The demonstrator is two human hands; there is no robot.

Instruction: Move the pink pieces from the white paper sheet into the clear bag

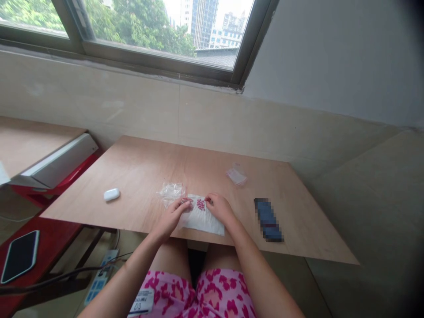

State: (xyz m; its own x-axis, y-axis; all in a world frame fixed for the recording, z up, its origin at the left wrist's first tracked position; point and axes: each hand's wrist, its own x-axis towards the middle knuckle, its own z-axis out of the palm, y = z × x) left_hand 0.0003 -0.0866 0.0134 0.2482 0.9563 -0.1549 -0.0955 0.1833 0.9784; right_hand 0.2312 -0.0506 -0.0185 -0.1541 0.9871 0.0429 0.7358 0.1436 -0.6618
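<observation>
Pink shorts (168,291) sat below the plywood table (132,176); the left hand (171,218) pinched a small pinkish item (186,202), the right hand (220,208) lay curled, gripping nothing visible, on a white sheet (205,223).

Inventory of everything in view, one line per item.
plywood tabletop: 1, pale tan, in front of the person
earbud case: 1, white, left on tabletop
crumpled plastic bag: 1, clear, tabletop, above left hand
small plastic bag: 1, clear, far side of tabletop
paper sheet: 1, white, tabletop, under hands
beads: many, count unclear, pink, on sheet
pixelated object: 1, dark blue, right on tabletop
smartphone: 1, black, on red bench, left
power strip: 1, white and blue, floor
window: 1, grey frame, top
shorts: 1 pair, pink print, worn
left hand: 1, fingers pinching small pink item
right hand: 1, on sheet beside beads
</observation>
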